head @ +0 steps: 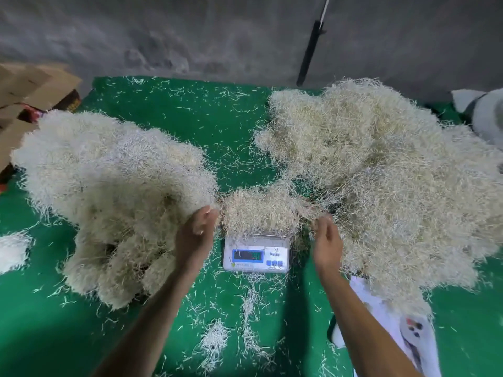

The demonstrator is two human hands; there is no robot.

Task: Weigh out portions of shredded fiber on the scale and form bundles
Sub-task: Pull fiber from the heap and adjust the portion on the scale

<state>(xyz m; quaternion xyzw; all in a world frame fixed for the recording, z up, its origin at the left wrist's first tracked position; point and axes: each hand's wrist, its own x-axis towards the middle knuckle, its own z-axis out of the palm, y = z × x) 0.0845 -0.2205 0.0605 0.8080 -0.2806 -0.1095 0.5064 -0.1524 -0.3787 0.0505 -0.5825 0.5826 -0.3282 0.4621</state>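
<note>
A small white digital scale (255,255) sits in the middle of the green mat (190,118). A portion of pale shredded fiber (255,210) is heaped on its platform and hides the pan. My left hand (194,235) is raised just left of that portion, fingers loosely curled, holding nothing that I can see. My right hand (326,238) hovers at the portion's right edge with relaxed fingers among loose strands. A pile of rounded fiber bundles (109,191) lies to the left. A large loose fiber heap (381,172) lies to the right.
Cardboard boxes (30,91) stand at the back left. A white printed bag (402,327) lies at the lower right under the heap's edge. A dark rod (309,55) leans on the grey wall. Stray fibers litter the mat in front of the scale.
</note>
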